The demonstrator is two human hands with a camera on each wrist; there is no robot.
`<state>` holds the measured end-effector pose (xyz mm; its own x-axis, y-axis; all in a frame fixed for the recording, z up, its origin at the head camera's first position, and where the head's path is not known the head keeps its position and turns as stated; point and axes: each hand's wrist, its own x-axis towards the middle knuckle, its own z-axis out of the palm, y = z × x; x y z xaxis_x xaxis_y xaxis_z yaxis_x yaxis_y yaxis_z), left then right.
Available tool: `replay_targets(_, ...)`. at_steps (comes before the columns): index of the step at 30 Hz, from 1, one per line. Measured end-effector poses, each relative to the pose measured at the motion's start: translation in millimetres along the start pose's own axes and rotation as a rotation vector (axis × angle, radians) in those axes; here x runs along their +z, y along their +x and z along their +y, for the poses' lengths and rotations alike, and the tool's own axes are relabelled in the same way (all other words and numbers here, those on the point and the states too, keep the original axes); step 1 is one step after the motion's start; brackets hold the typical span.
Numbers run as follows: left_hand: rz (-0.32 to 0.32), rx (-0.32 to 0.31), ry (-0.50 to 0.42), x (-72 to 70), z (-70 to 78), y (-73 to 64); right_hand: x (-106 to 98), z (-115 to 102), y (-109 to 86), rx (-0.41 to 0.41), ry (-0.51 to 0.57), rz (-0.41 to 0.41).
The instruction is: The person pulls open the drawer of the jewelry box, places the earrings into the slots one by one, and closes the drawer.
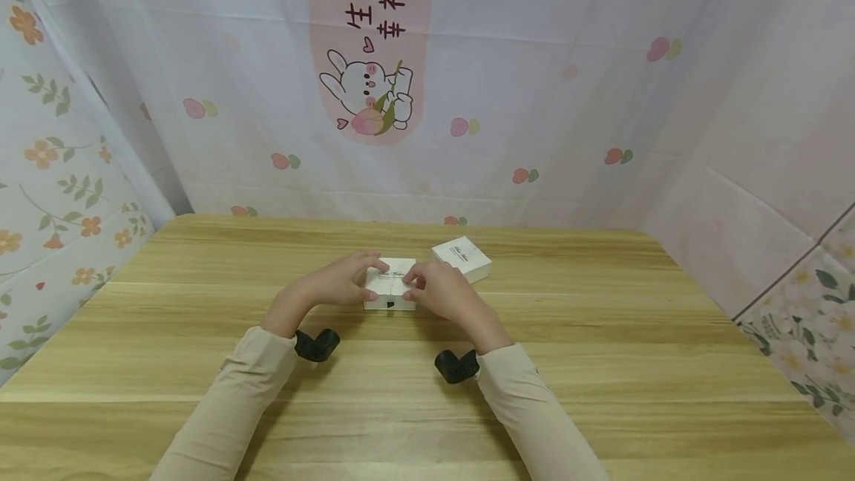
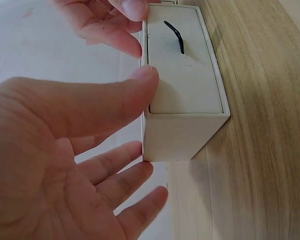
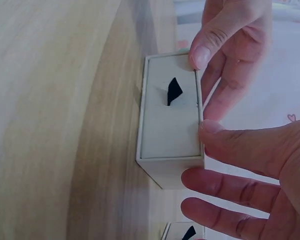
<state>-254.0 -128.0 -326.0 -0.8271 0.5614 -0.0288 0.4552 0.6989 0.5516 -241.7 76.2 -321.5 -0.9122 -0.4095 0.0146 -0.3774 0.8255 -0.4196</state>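
White drawer-style box (image 1: 391,285) sits on the wood-grain counter (image 1: 568,392), roughly mid-width, btwn the person's 2 hands. L hand (image 1: 339,280) is at its L side, R hand (image 1: 446,291) at its R; both unclenched, fingers loosely extended & touching the box, not wrapped round it. Thumbs rest along upper front edge, approx. level w/ each other; a fingertip of each hand is on the lid-like top, by the dark script lettering. Blk. pull tab (image 3: 174,91) sticks out of the front panel, which looks flush w/ the frame. 2nd white box (image 1: 466,258), similar, lies just behind R hand, set at an angle. Blk. wrist mounts (image 1: 318,345) show below both beige sleeves (image 1: 230,392). Printed curtain (image 1: 534,80) hangs behind counter.
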Motion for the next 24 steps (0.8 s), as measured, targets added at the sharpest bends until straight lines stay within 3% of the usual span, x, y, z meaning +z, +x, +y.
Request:
replay_targets(7, 0.029, 0.007, -0.014, -0.8, 1.3, -0.4, -7.9, 3.5, -2.4, 0.033, 0.061, 0.021)
replay_targets(16, 0.123, 0.054, -0.042, 0.6, 12.0, 4.8, -22.2, 17.2, -2.6, 0.045, 0.118, 0.109)
replay_targets(24, 0.152, 0.056, -0.012, 2.0, 27.3, 20.0, -31.0, 38.8, -3.8, 0.083, 0.16, 0.19)
